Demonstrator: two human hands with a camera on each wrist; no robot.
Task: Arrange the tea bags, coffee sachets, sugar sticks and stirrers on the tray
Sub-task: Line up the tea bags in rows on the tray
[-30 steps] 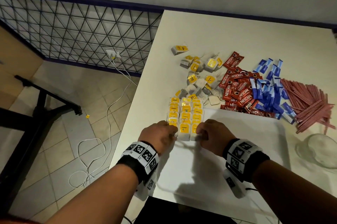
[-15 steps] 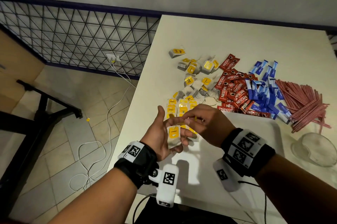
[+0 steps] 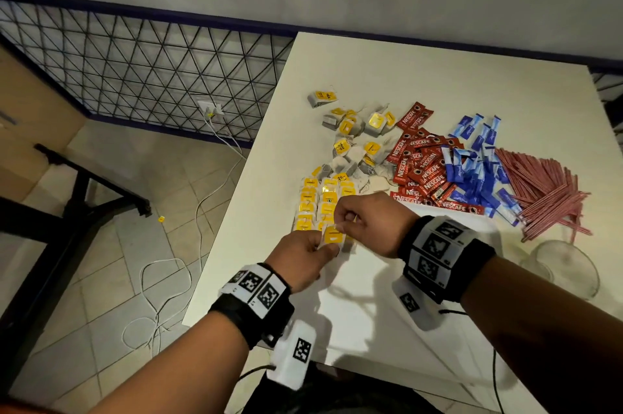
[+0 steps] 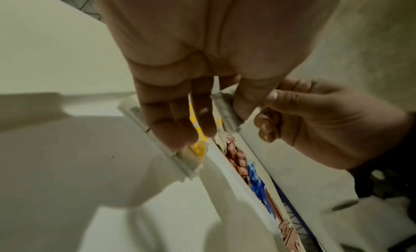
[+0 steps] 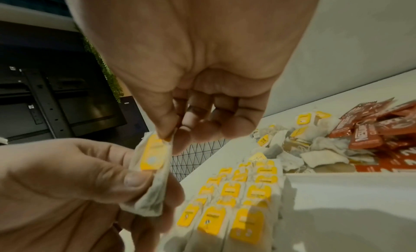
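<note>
1. Lifted off the tray since a second ago: one tea bag, now held above the tray's far-left corner.
2. Pinching it from both ends: left hand below, right hand at the top. Probably straightening before re-laying.
3. Three neat columns of tea bags at that corner; exact count hidden by hands.
4. Loose piles along the bench's far side: stirrers, coffee sachets, sugar sticks, too many to count.
</note>
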